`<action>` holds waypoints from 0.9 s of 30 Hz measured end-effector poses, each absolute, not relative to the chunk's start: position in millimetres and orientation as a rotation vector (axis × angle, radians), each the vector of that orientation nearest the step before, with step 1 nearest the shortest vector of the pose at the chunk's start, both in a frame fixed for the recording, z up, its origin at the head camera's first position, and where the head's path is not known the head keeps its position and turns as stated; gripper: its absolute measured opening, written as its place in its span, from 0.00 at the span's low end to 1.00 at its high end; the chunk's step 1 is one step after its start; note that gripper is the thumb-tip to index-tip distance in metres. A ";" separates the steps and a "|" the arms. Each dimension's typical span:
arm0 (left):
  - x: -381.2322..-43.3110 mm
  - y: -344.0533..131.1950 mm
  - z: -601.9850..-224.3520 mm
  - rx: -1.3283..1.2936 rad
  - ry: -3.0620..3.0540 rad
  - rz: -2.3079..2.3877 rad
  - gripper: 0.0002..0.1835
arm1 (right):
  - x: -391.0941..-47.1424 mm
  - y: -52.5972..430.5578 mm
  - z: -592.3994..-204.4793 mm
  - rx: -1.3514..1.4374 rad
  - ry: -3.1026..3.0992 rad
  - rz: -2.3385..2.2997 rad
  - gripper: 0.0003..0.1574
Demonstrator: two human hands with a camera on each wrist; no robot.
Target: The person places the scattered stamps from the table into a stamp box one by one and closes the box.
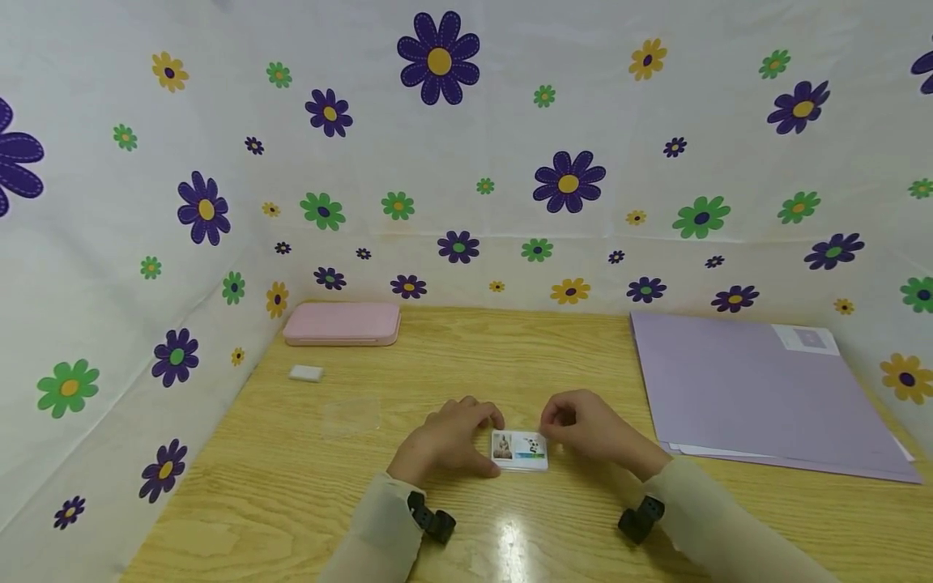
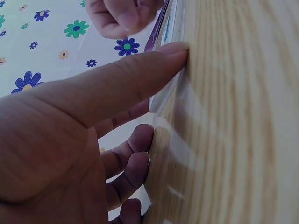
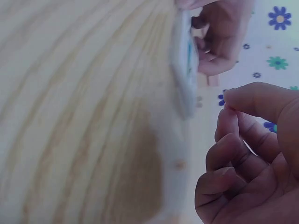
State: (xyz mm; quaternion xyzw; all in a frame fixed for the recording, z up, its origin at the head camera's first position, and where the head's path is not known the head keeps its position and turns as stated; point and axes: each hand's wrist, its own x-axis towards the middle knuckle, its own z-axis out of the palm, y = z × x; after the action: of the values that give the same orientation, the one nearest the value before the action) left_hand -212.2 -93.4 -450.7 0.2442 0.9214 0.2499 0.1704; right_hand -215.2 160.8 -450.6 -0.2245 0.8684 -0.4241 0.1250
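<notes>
The card stack [image 1: 519,451] (print too small to read) is pinched in the fingers of the left hand [image 1: 448,439]; just beside, the right hand [image 1: 594,425] presses its fingertips together. Beneath the fingers, wood-grain worktop [image 1: 291,502]; beyond, cut-off flowered cloth [image 1: 496,138].

White backdrop [image 1: 503,142], purple, green, yellow flowers [image 1: 439,61]; wood-grain table [image 1: 481,360]; bright light reflection [image 1: 513,552] on surface.

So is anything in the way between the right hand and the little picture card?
No, nothing visible is. The right hand is just beside the card's right end, and the right wrist view shows no object between them. The left hand holds the picture card at the opposite end.
</notes>
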 end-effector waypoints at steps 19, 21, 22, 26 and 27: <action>-211.5 -98.7 -458.8 0.676 2.557 0.765 0.30 | -197.2 163.0 -432.9 -0.597 2.451 -1.411 0.05; -212.8 -100.8 -458.8 0.658 2.528 0.820 0.30 | -198.6 161.2 -432.5 -0.615 2.456 -1.418 0.05; -214.0 -102.0 -459.5 0.653 2.514 0.855 0.29 | -199.4 159.9 -431.8 -0.625 2.458 -1.424 0.05; -219.3 -106.1 -461.2 0.693 2.479 0.965 0.26 | -202.4 153.4 -426.9 -0.652 2.472 -1.435 0.06; -219.9 -107.4 -461.4 0.708 2.478 0.982 0.25 | -203.1 151.7 -425.6 -0.649 2.470 -1.440 0.07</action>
State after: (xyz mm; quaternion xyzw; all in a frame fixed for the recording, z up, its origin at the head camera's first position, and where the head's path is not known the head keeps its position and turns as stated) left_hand -219.9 -107.4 -461.4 0.2519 0.8820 0.3497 0.1906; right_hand -203.1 151.7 -425.6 -0.2202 0.8378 -0.4886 0.1048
